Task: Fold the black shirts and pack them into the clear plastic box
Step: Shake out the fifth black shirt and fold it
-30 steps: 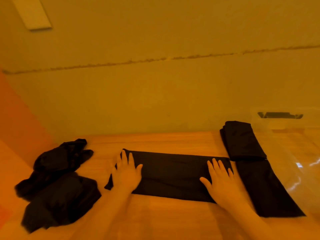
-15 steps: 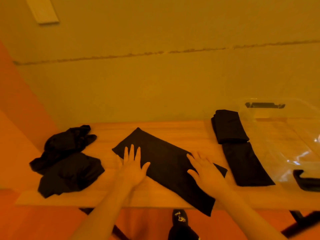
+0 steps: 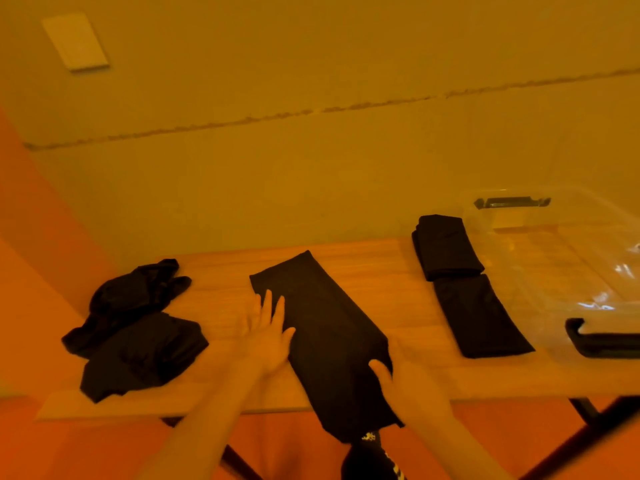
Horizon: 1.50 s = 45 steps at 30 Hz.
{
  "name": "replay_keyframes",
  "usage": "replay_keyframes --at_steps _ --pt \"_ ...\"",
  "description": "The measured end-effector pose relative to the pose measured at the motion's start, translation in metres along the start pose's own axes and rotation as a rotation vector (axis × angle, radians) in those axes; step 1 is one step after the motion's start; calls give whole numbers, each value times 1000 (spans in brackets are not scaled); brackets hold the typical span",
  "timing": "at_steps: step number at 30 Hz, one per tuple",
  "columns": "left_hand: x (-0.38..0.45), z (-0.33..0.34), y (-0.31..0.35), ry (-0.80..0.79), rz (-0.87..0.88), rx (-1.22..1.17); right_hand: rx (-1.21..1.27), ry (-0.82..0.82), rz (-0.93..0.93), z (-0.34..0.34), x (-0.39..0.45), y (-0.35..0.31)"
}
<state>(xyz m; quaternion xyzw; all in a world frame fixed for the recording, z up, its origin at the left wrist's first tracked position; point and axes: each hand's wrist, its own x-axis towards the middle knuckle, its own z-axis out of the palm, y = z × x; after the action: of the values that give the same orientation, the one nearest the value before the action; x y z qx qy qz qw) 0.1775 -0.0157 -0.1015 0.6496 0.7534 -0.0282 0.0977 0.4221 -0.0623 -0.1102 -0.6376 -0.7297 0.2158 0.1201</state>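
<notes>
Over at the left of the frame, a crumpled heap of unfolded black shirts [image 3: 135,327] sits on the long wooden table [image 3: 221,285], well apart from the action. Moving to the centre, the left hand [image 3: 265,336] lies flat, fingers straight and slightly spread, pressing the left edge of a long narrow black shirt folded into a strip [image 3: 329,341]. That strip runs diagonally, far end up toward the wall, near end hanging off the table's front edge. The right hand [image 3: 405,386] is at the strip's lower right edge, thumb on the cloth; the fingers are blurred, so I cannot tell whether they grip it or just rest there. On to the right: two folded black shirts [image 3: 460,285] lie end to end (the far one a compact bundle, the near one flatter and longer). Just beside them, at the right edge of the frame, stands the clear plastic box with black handles [image 3: 568,258], open-topped
</notes>
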Motion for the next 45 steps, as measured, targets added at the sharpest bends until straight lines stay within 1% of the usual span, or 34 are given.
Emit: replay_keyframes --at_steps 1,2,4,5,6,7,10,12,15,16,18,19,20,21,22,24,25,26,29,32,34,36,39,40,41,43,45 --pt "-14 6 15 63 40 -24 3 28 -66 -6 7 5" --pt "-29 15 31 93 101 -50 -59 26 -158 -8 14 7" --pt "-54 32 52 61 204 -41 -227 20 -339 -10 24 11" --pt "-57 38 53 34 221 -17 -293 -53 -394 -5 27 16" --pt "-54 41 50 16 226 4 -292 -128 -390 -3 26 21" --pt "-48 41 44 4 231 21 -276 -178 -346 -3 24 24" --pt "-28 31 29 -50 291 48 -306 -184 -258 -3 17 28" --pt "-16 26 26 -77 330 62 -281 -171 -233 -3 15 26" --pt "-2 17 28 -71 377 15 -254 -164 -300 -8 21 25" --pt "1 12 28 -18 370 -58 -245 -170 -335 -13 25 24" --pt "8 1 30 209 297 -212 -243 -201 -401 -23 39 17" --pt "14 -5 30 314 242 -229 -245 -224 -432 -28 47 10" --pt "23 -10 31 367 186 -211 -247 -248 -458 -31 57 2" --pt "32 -14 31 355 142 -171 -265 -281 -468 -31 67 -7" --pt "44 -16 32 287 113 -118 -290 -327 -455 -29 77 -15" --pt "70 -15 33 80 81 -35 -311 -376 -427 -18 97 -26" --pt "83 -13 32 -3 67 -15 -324 -366 -425 -12 105 -29" --pt "98 -11 29 -52 62 4 -324 -332 -430 -7 112 -30" --pt "144 -13 23 -112 115 51 -285 -261 -393 0 131 -30" --pt "188 -22 19 -171 237 71 -287 -227 -393 4 144 -29" --pt "208 -22 15 -141 302 108 -325 -219 -415 8 153 -29" --pt "217 -21 14 -60 326 128 -338 -219 -401 13 161 -31" --pt "205 -28 18 209 291 130 -260 -186 -368 12 165 -33" --pt "191 -31 20 284 265 85 -196 -171 -346 9 163 -31" --pt "171 -31 23 325 248 23 -128 -156 -332 5 160 -28" --pt "117 -28 29 298 271 -120 -83 -152 -385 -4 147 -14" --pt "53 -17 36 207 338 -152 -137 -188 -481 -10 124 -1"
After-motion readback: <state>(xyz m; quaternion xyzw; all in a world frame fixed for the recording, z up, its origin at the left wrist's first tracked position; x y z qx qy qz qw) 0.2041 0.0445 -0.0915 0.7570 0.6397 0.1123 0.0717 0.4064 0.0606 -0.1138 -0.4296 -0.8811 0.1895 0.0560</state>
